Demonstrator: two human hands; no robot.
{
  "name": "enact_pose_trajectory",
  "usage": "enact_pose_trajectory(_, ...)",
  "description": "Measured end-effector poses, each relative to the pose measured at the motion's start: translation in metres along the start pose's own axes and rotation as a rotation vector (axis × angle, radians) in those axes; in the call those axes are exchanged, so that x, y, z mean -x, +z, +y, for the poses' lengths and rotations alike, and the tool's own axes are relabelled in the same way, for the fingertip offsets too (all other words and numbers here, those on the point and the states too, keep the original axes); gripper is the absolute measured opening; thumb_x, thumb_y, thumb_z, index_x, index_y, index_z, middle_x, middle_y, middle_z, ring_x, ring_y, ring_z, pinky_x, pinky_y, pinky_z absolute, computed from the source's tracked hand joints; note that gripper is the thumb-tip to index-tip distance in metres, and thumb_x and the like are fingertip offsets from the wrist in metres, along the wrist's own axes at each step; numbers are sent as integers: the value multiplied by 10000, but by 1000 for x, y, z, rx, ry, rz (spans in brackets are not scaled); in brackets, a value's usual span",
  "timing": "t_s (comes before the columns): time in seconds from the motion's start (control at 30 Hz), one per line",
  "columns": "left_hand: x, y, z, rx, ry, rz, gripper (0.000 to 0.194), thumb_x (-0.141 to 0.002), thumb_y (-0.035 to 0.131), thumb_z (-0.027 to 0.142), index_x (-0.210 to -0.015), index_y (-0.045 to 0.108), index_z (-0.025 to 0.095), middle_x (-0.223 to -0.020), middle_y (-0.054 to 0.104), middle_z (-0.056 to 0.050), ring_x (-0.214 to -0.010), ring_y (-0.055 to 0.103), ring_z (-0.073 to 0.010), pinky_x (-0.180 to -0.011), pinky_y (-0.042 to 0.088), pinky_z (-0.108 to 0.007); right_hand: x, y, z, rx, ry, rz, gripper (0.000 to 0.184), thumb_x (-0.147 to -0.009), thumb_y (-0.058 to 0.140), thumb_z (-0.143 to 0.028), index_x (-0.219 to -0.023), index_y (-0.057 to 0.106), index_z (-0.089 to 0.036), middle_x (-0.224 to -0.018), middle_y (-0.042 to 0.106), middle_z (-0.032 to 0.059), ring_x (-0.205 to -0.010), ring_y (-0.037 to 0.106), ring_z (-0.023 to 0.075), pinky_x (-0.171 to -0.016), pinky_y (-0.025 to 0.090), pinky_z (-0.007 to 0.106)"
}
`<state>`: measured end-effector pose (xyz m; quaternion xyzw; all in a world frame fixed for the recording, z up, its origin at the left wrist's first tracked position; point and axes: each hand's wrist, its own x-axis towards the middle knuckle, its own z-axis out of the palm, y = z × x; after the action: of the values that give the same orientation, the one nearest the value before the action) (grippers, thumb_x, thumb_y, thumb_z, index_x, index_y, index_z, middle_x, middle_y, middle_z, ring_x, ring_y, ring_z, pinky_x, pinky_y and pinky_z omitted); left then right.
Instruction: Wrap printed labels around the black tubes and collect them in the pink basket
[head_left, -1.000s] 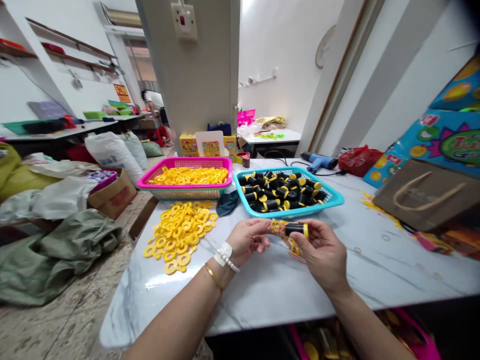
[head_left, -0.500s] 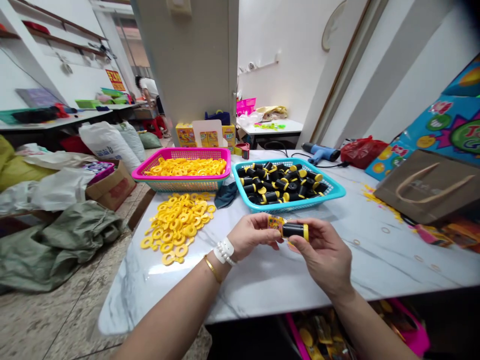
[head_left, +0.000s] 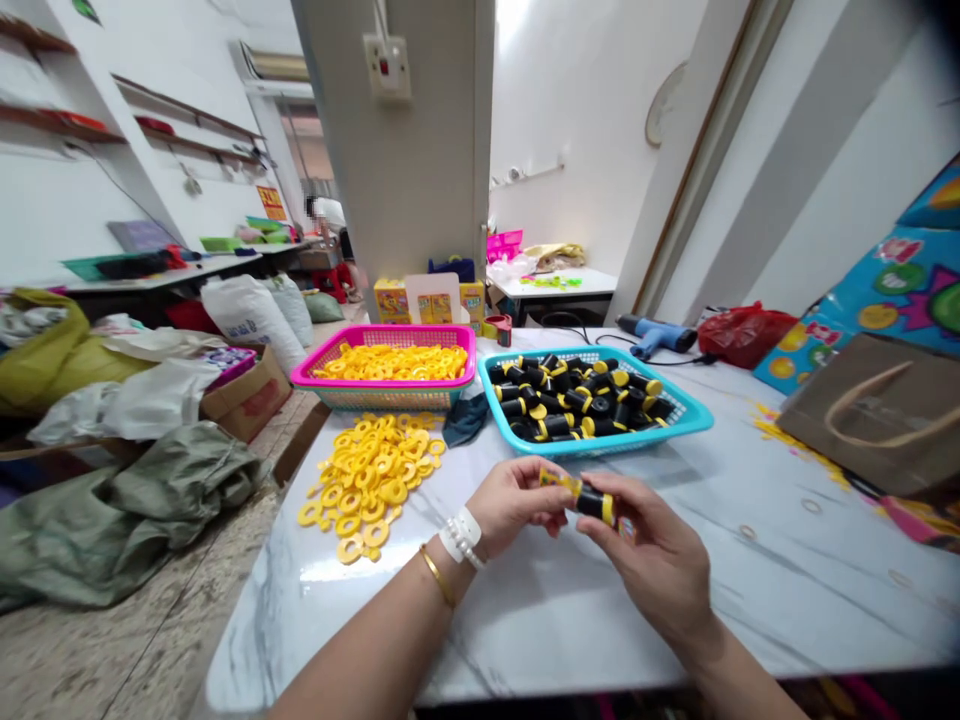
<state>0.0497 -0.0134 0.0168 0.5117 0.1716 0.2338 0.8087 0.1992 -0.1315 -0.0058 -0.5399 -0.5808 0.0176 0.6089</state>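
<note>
Over the table, my left hand (head_left: 517, 502) pinches a piece of printed yellow film (head_left: 556, 482) between thumb and fingers. My right hand (head_left: 654, 548) grips a small black cylinder with a yellow cap (head_left: 595, 504), the capped end to the right. The film meets the cylinder's left end; whether it goes around it or only lies against it I cannot tell. Just beyond the hands stands a turquoise basket (head_left: 641, 440) full of similar black cylinders with yellow caps. Left of my left hand lies a pile of yellow plastic rings (head_left: 375, 475).
A pink basket (head_left: 307, 378) with more yellow rings stands behind the pile, beside a dark cloth (head_left: 465, 420). Farther back is a blue heat gun (head_left: 660, 336) with its cable. A brown paper bag (head_left: 870, 410) and a red plastic bag (head_left: 746, 333) stand at the right.
The cylinder has tilted, its capped end now lower. Less of its black body shows beside the film. Both hands keep their grip, and the camera view has shifted.
</note>
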Motion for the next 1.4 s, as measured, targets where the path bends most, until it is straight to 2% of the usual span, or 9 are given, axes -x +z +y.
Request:
enact_pose_trajectory(0.13,0,-3,2,-45,7,26,537,-559,926,406,-918,663,106,-692,675,-35,-492,583,-107,-499,454,-235,-1,-9,-1,150,-81,-65,361,-852,711,-274,-1212,702,-301,-1060,635,83,-905,684,221,-719,619,319)
enact_pose_trajectory(0.27,3,3,2,-111,-2,-4,537,-530,935,407,-877,679,88,-712,679,-50,-546,601,-119,-554,489,-261,5,-15,0,241,-134,-67,410,-853,702,-286,-1260,657,-303,-1079,665,77,-956,695,243,-744,627,331)
enact_pose_trajectory(0.43,3,9,-2,-138,-5,4,555,-501,943,441,-823,652,95,-724,673,-53,-592,613,-131,-597,510,-274,-3,-4,-7,237,-127,-59,183,-851,716,-290,-1018,649,-258,-894,711,35,-766,693,196,-683,601,311)
enact_pose_trajectory(0.53,1,0,2,-173,-50,16,609,-579,879,564,-921,653,114,-716,663,-38,-554,613,-124,-550,493,-249,-17,5,-10,202,-195,-104,112,-846,710,-246,-946,660,-252,-838,700,28,-700,662,176,-629,584,298)
enact_pose_trajectory(0.7,1,-13,10,-195,-133,1,620,-694,759,666,-985,635,133,-676,663,-41,-505,609,-118,-483,430,-201,-27,1,-3,178,-278,-125,229,-833,704,-161,-1044,682,-247,-973,701,61,-754,685,171,-639,629,292)
enact_pose_trajectory(0.97,0,-1,7,-176,24,0,480,-653,878,416,-978,699,112,-766,687,-46,-624,599,-114,-623,478,-249,-21,-11,0,118,-71,-152,226,-814,748,-235,-1039,737,-259,-969,737,59,-866,719,215,-737,665,360)
enact_pose_trajectory(1.17,-1,2,0,-253,115,-22,428,-654,878,374,-960,701,133,-927,701,-69,-827,649,-163,-783,506,-274,-7,-5,14,-99,140,-144,196,-802,777,-282,-988,732,-241,-993,703,67,-896,708,217,-726,661,356)
enact_pose_trajectory(1.3,1,1,5,-355,14,51,576,-784,740,527,-1193,625,138,-839,683,-63,-665,634,-152,-605,494,-258,-5,-6,18,34,-29,-106,254,-811,752,-195,-1055,728,-263,-1058,709,66,-933,710,214,-784,648,371)
enact_pose_trajectory(1.4,0,0,4,-461,-19,75,502,-796,710,540,-1052,668,110,-766,660,-55,-588,590,-130,-537,442,-235,-6,-7,16,130,-131,-91,246,-797,756,-153,-1011,747,-273,-1013,741,54,-930,715,218,-845,623,399)
